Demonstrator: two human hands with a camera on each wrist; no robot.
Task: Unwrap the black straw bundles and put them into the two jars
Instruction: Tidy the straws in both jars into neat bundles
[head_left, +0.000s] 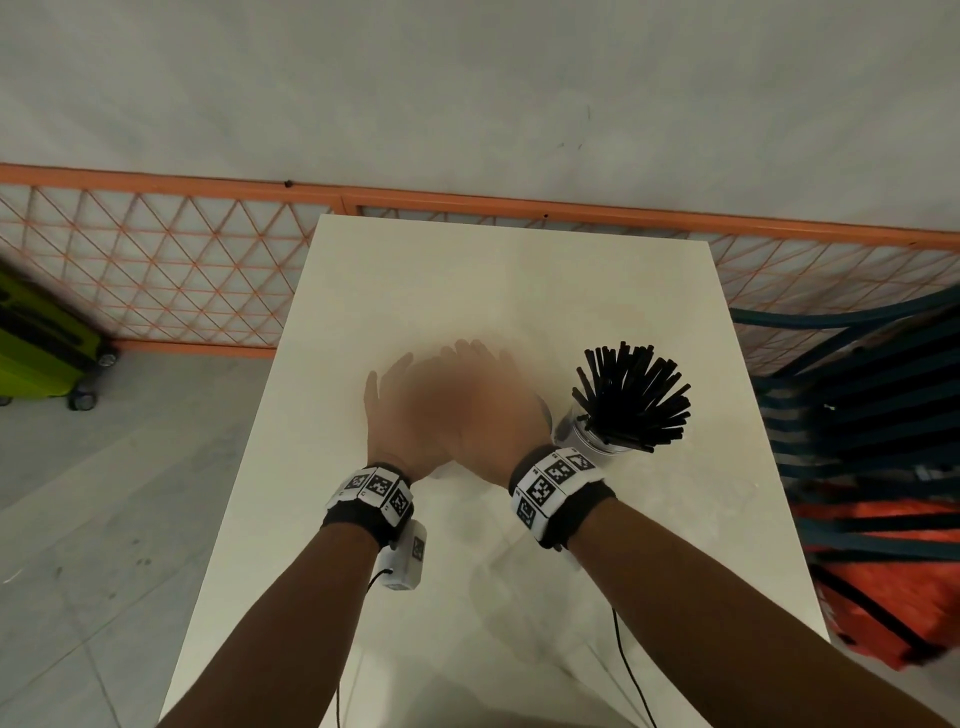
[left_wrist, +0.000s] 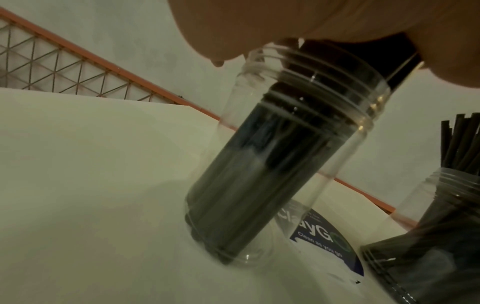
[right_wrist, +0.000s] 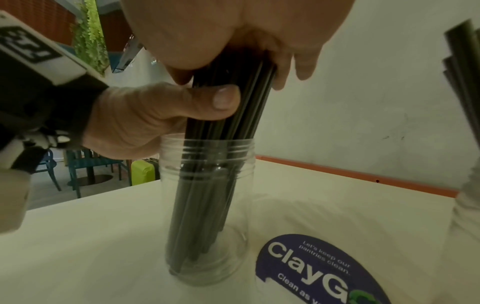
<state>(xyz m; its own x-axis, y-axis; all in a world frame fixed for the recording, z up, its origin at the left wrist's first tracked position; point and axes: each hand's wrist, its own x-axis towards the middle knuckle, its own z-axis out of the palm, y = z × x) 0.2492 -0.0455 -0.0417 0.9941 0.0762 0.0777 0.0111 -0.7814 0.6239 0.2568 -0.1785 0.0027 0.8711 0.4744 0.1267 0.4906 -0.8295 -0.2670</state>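
Both hands close around a bundle of thin black plastic straws (right_wrist: 228, 127) whose lower ends stand inside a clear, screw-necked plastic jar (right_wrist: 207, 236) on the white bench (head_left: 519, 280). The left hand (right_wrist: 145, 121) curls its fingers and thumb around the bundle just above the jar's mouth; the right hand (right_wrist: 233, 35) grips the same bundle higher up. From the head camera the two hands are blurred and overlap, hiding the jar beneath them.

Just to the right, a second clear plastic jar (head_left: 587, 436) already holds a fanned-out spray of loose black straws (head_left: 636, 397), so that half of the job looks finished. The bundle in hand appears to reach the floor of the first jar, and no wrapping can be made out on it, though the palms cover the upper part. What seems left is to let go so the straws spread, and to deal with any further bundles, none of which is in view.

A round blue "ClayGo" sticker (right_wrist: 317, 269) lies flat on the bench beside the jar being filled. The two jars stand near one another, so a sideways withdrawal to the right risks brushing the filled one; straight up looks safest. The bench runs open toward its far edge, beyond which stands an orange lattice barrier (head_left: 156, 270). Stacked blue chairs (head_left: 857, 395) crowd the right side, off the bench.
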